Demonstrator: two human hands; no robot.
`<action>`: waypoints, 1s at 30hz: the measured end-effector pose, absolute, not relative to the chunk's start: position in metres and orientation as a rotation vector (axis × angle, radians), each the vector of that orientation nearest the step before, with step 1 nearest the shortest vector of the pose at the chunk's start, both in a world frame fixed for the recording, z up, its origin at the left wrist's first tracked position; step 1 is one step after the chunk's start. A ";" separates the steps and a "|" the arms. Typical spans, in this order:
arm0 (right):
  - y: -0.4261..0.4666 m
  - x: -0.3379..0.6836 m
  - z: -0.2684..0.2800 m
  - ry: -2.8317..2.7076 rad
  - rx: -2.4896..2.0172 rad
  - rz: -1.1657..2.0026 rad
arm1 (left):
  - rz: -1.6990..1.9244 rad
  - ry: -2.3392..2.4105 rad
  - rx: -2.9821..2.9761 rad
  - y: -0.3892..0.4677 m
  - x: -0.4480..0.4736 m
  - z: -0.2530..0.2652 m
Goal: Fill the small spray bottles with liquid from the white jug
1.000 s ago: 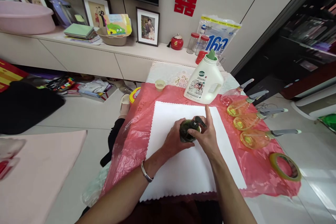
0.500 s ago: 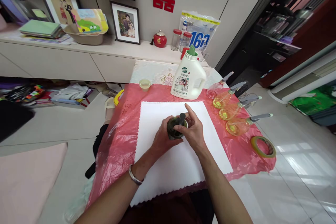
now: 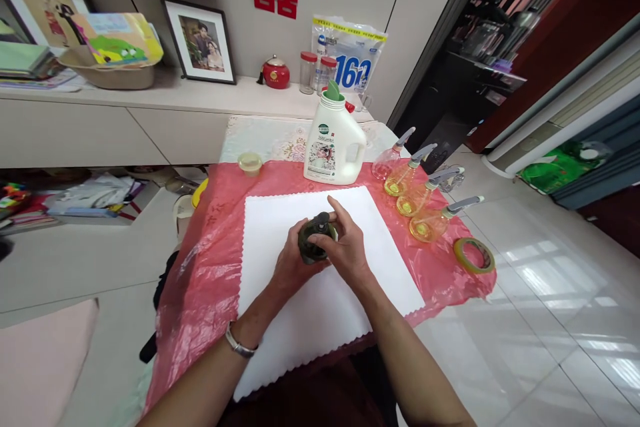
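Over the white scallop-edged sheet (image 3: 295, 340), my left hand (image 3: 293, 263) is wrapped round a dark green pump bottle (image 3: 309, 255), seen from above. A black pump head (image 3: 320, 221) sits at its top. My right hand (image 3: 347, 243) closes on the pump head, its thumb across the near side and the forefinger raised beyond it. Part of the bottle is hidden by my fingers. A white detergent jug (image 3: 327, 147) with a green spout stands just past the sheet.
Several clear spray bottles (image 3: 427, 223), some with yellow liquid, line the right of the red plastic cover (image 3: 210, 260). A roll of yellow tape (image 3: 474, 255) lies at the right corner, a small lidded tub (image 3: 250, 163) at the far left. A cabinet (image 3: 175, 97) runs behind.
My view has swung right, so everything sits further left. The pump head has turned from upright to pointing sideways under my right hand; my left hand keeps its hold on the bottle.
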State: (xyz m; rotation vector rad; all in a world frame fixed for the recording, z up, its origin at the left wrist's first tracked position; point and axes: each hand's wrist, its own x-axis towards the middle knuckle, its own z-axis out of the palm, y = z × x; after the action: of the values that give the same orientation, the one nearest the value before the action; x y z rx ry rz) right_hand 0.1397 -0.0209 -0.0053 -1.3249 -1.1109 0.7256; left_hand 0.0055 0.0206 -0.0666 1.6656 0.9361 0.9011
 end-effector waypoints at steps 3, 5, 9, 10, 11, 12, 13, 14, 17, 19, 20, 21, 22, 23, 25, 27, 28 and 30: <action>-0.022 0.133 -0.009 -1.088 -1.395 0.653 | 0.901 0.966 1.665 0.020 0.005 -0.063; -0.023 0.132 -0.007 -1.097 -1.424 0.627 | 0.898 0.975 1.674 0.020 0.006 -0.063; -0.029 0.137 0.004 -1.192 -1.436 0.636 | 0.916 0.980 1.685 0.019 0.008 -0.066; -0.030 0.139 0.006 -1.224 -1.429 0.649 | 0.924 0.983 1.686 0.019 0.008 -0.066; -0.030 0.141 0.008 -1.250 -1.422 0.660 | 0.930 0.982 1.685 0.019 0.009 -0.067; -0.031 0.143 0.009 -1.266 -1.418 0.665 | 0.932 0.978 1.686 0.019 0.009 -0.067; -0.031 0.144 0.010 -1.271 -1.417 0.663 | 0.933 0.975 1.688 0.019 0.009 -0.067; -0.030 0.144 0.010 -1.267 -1.420 0.653 | 0.935 0.971 1.691 0.019 0.009 -0.067; -0.029 0.141 0.007 -1.229 -1.442 0.596 | 0.933 0.951 1.708 0.019 0.008 -0.069; -0.030 0.137 0.004 -1.208 -1.450 0.553 | 0.917 0.930 1.717 0.020 0.007 -0.072; -0.032 0.136 0.004 -1.199 -1.451 0.532 | 0.911 0.918 1.721 0.020 0.007 -0.074; -0.034 0.136 0.003 -1.188 -1.450 0.511 | 0.907 0.900 1.728 0.021 0.006 -0.077; -0.036 0.137 0.003 -1.173 -1.447 0.490 | 0.906 0.873 1.737 0.021 0.006 -0.079; -0.039 0.139 0.004 -1.155 -1.444 0.470 | 0.907 0.841 1.747 0.022 0.006 -0.081; -0.047 0.148 0.007 -1.102 -1.446 0.418 | 0.906 0.779 1.766 0.023 0.005 -0.083; -0.056 0.161 0.013 -1.040 -1.458 0.354 | 0.893 0.752 1.781 0.023 0.004 -0.083; -0.061 0.168 0.016 -1.013 -1.464 0.320 | 0.883 0.755 1.787 0.023 0.004 -0.083; -0.071 0.183 0.022 -0.972 -1.480 0.272 | 0.857 0.774 1.794 0.023 0.002 -0.081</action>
State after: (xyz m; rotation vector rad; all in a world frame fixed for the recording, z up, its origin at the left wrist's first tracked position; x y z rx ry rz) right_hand 0.1833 -0.0708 0.0219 -1.4804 -0.9716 0.2717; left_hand 0.0024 0.0231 -0.0813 1.7939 0.7736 0.8566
